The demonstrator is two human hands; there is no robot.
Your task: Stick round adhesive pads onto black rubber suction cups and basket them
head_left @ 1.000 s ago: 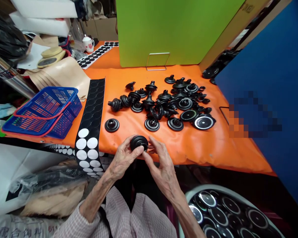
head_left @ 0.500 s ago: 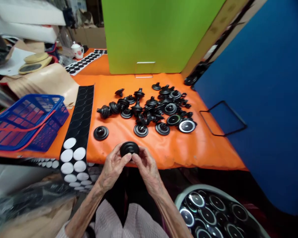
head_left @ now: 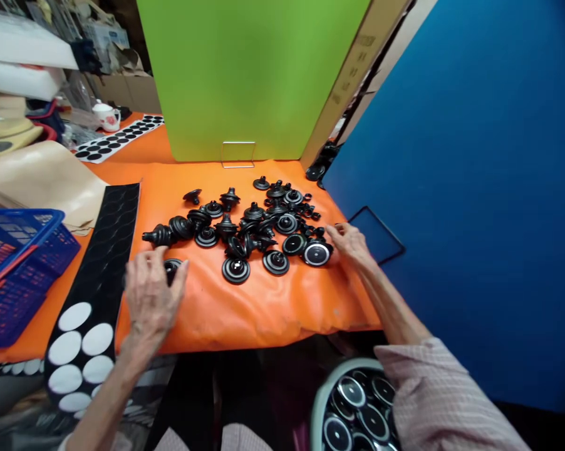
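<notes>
My left hand (head_left: pixel 151 291) is over a black round stepped part (head_left: pixel 173 269) at the left of the orange tabletop. Its thumb stands apart from the fingers, and the hand hides much of that part; whether they touch I cannot tell. My right hand (head_left: pixel 351 243) is at the right edge of a pile of black stepped parts with stems (head_left: pixel 254 213). Its fingertips are beside some small black pieces (head_left: pixel 316 232), fingers slightly apart, with nothing visible in them. Close by lies a part with a white ring (head_left: pixel 317 254).
A blue basket (head_left: pixel 24 307) stands left, beside a black strip with white discs (head_left: pixel 66 347). A green panel (head_left: pixel 254 81) rises behind the pile, a blue panel (head_left: pixel 461 188) at right. Below the table edge, a round tub (head_left: pixel 317 407) holds several ringed black parts.
My hands have parted: the left went to the single part at left, the right to the pile's right side. The black part both held is no longer visible between them. The view has shifted.
</notes>
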